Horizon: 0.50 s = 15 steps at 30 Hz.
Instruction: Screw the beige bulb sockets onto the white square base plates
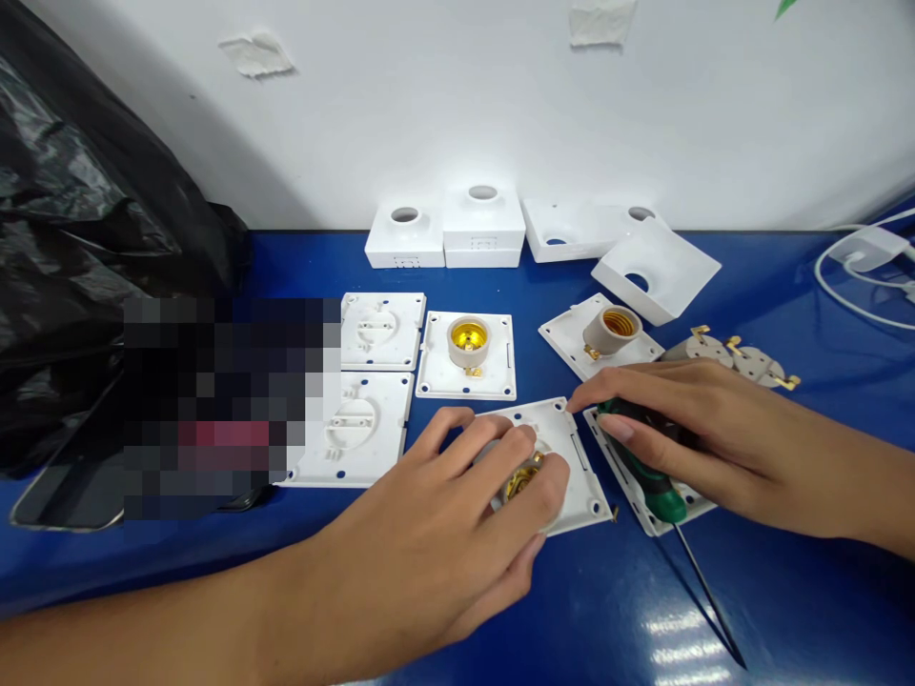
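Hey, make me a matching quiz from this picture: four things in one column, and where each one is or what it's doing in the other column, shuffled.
1. left hand
2. right hand
3. black plastic bag
4. white charger

A. lies at the far right of the blue table
B. holds the green-handled screwdriver
C. fingers curled around the brass lamp socket on a white plate
D. heaped at the far left

Pairs: 1-C, 2-B, 3-D, 4-A
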Motion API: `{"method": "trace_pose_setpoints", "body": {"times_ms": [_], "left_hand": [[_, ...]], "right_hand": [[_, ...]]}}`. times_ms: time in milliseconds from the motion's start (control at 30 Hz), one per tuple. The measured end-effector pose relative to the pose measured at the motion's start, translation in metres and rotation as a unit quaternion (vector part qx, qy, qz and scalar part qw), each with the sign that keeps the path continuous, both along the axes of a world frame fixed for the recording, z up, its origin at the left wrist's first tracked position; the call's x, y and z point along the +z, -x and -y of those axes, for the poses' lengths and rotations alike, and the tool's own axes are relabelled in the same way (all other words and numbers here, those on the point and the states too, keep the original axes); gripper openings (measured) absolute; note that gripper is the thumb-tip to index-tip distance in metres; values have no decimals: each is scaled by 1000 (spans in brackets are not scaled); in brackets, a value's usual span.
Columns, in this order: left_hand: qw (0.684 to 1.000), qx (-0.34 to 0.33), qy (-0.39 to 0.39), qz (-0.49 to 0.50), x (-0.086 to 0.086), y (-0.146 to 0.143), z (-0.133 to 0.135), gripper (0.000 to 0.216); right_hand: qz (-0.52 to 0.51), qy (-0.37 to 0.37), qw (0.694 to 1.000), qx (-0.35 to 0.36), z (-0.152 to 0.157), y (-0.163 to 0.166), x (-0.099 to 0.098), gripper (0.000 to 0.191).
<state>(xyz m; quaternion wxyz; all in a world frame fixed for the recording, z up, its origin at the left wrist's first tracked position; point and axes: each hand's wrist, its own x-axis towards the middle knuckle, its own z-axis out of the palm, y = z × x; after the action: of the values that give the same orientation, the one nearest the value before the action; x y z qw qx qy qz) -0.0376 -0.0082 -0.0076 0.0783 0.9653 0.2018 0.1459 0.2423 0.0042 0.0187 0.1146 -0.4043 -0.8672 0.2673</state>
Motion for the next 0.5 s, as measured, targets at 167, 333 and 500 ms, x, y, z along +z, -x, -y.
{"method": "trace_pose_setpoints", "body": {"times_ms": [167, 333, 500], "left_hand": [[1000, 1, 2, -1, 0, 0, 1, 32], [1000, 0, -3, 3, 1, -1, 2, 32], [1000, 7, -13, -1, 1, -2, 2, 31]], "right_hand": [[-2, -4, 1000, 5, -1, -1, 0, 20], [-5, -8, 1000, 3, 0, 1, 1, 20], [1, -18, 1000, 5, 1, 1, 1, 20]]}}
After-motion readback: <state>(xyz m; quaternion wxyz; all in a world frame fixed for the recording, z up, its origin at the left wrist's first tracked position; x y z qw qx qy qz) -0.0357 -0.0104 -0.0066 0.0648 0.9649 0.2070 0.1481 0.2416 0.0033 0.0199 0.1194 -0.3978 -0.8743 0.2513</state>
